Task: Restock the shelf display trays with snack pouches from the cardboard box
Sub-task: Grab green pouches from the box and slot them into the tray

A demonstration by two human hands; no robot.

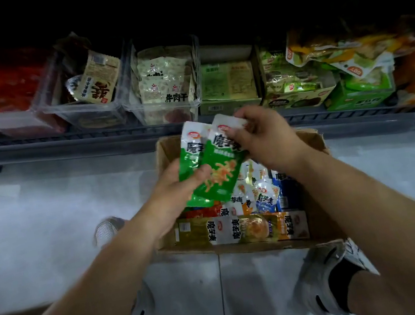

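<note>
Above the open cardboard box point(310, 140) on the floor, my left hand point(178, 189) grips a small stack of green snack pouches point(217, 172) from below. My right hand point(263, 137) pinches the white top edge of the front green pouch. The box holds several more pouches point(252, 204) in white, blue, orange and olive. Ahead runs the low shelf with clear display trays point(165, 109), one holding pale green-and-white packets and one holding beige packets point(98, 79).
A green carton point(230, 104) and further cartons of green bags point(305, 77) stand on the shelf's right part. A red-filled tray point(5, 89) sits at the left. My grey shoes point(328, 277) stand just behind the box on the pale tiled floor.
</note>
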